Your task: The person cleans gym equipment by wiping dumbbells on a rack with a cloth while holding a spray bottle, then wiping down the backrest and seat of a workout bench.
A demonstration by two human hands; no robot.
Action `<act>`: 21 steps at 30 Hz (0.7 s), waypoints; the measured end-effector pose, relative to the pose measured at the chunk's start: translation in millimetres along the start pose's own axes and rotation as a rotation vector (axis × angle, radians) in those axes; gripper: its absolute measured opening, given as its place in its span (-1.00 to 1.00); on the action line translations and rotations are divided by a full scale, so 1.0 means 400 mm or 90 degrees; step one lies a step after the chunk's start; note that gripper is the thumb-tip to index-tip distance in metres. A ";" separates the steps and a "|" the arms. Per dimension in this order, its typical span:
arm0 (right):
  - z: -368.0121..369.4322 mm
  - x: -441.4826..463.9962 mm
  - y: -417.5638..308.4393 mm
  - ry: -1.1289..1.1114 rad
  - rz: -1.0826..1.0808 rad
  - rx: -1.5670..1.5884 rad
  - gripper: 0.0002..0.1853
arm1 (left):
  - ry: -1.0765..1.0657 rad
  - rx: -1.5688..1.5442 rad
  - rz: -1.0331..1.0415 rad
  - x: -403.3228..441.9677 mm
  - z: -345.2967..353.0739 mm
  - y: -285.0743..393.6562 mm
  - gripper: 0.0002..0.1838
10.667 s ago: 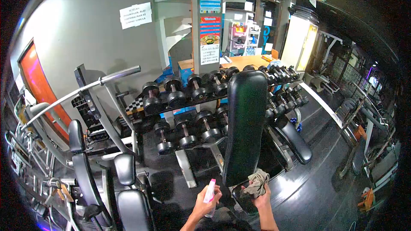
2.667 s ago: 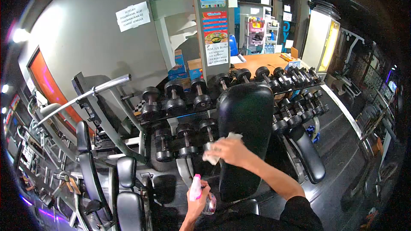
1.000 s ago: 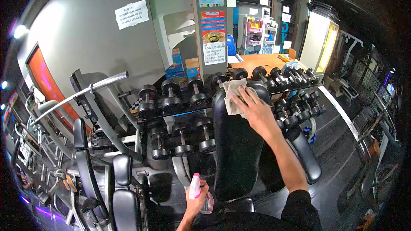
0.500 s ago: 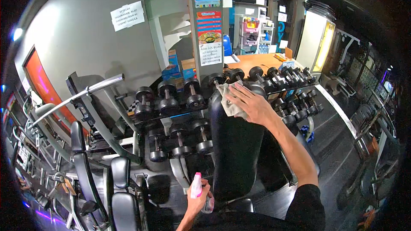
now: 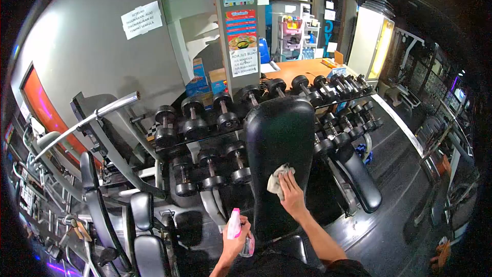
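In front of me stands a black padded bench backrest (image 5: 279, 128), raised steeply. My right hand (image 5: 293, 195) presses a crumpled pale cloth (image 5: 275, 184) against the lower middle of the pad, its fingers lying over the cloth. Low in the view, my left hand (image 5: 236, 238) is wrapped round a spray bottle (image 5: 248, 246) with a pink and white head (image 5: 234, 224). That bottle is held upright, just left of the pad's lower end, and the fingers partly cover it.
A two-tier rack of black dumbbells (image 5: 193, 119) runs behind the bench on both sides. Another padded bench (image 5: 361, 182) is at the right. On the left are a metal barbell (image 5: 97, 115) and machine seats (image 5: 142, 210). Farther back is a wooden counter (image 5: 292, 68).
My right hand has slid the cloth down from the top of the backrest to its lower middle. My left hand keeps the bottle in nearly the same place. The view has shifted slightly.
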State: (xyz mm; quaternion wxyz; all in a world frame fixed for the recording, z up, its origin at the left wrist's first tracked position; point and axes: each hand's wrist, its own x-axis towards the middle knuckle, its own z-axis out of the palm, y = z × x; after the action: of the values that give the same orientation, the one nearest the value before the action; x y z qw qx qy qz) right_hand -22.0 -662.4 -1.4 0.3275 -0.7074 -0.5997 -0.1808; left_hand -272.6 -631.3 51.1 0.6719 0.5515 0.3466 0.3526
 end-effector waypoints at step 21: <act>-0.122 0.265 0.037 0.100 0.006 -0.018 -0.25 | -0.100 -0.068 -0.016 0.016 0.089 0.021 -0.82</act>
State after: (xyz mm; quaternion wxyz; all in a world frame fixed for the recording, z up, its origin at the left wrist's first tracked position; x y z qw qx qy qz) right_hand 21.8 -619.3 98.8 0.3647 -0.6984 -0.5662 -0.2423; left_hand -239.7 -642.4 64.3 0.7299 0.5365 0.2800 0.3177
